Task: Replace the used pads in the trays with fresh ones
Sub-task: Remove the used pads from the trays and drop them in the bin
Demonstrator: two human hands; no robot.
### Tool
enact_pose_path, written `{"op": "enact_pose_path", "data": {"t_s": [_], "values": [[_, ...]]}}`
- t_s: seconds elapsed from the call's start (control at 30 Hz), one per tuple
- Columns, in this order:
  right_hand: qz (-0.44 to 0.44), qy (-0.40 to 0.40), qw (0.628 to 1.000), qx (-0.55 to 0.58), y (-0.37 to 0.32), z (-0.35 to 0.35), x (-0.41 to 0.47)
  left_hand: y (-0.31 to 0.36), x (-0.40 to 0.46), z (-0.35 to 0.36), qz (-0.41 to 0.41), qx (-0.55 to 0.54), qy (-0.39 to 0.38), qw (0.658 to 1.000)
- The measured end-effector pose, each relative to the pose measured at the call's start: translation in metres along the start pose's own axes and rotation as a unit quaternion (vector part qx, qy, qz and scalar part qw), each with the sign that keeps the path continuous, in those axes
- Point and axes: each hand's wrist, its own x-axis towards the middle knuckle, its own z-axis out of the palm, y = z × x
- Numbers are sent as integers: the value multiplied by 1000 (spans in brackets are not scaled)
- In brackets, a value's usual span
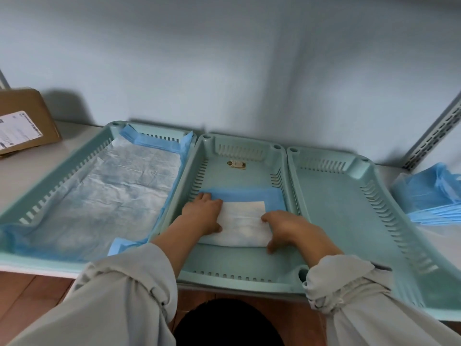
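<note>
Three pale green trays stand side by side on a shelf. The left tray (62, 168) is lined with a spread white-and-blue pad (119, 191). In the middle tray (239, 265) lies a partly folded pad (244, 221), white on top with blue showing behind. My left hand (203, 212) rests on the pad's left side, fingers reaching onto the blue part. My right hand (287, 228) presses the pad's right edge, thumb down at its near corner. The right tray (349, 221) holds no pad.
A stack of folded blue pads (434, 198) lies on the shelf right of the trays. A cardboard box (22, 121) sits at the back left. A slotted metal upright (434, 136) rises at the right. A small sticker (236, 164) marks the middle tray's floor.
</note>
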Motion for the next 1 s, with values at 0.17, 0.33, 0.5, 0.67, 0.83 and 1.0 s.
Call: {"op": "enact_pose_path", "data": {"t_s": [0.17,0.33,0.5,0.67,0.83,1.0], "values": [[-16,73,996,-40,-7,9,-2,20,-5,1,81,-41,-9,996],[-32,158,987,-13,-14,1,-10,19,-8,5,96,-4,-52,994],[-64,317,944,68,-34,-15,-23,12,-8,-4,75,23,12,997],[-108,305,944,72,-32,-14,-22,24,-14,-8,82,-76,97,989],[-43,175,981,75,-4,-15,-21,3,-19,-15,126,-176,22,976],[-42,272,954,117,-6,-21,-26,7,-32,-24,53,-126,81,987]]}}
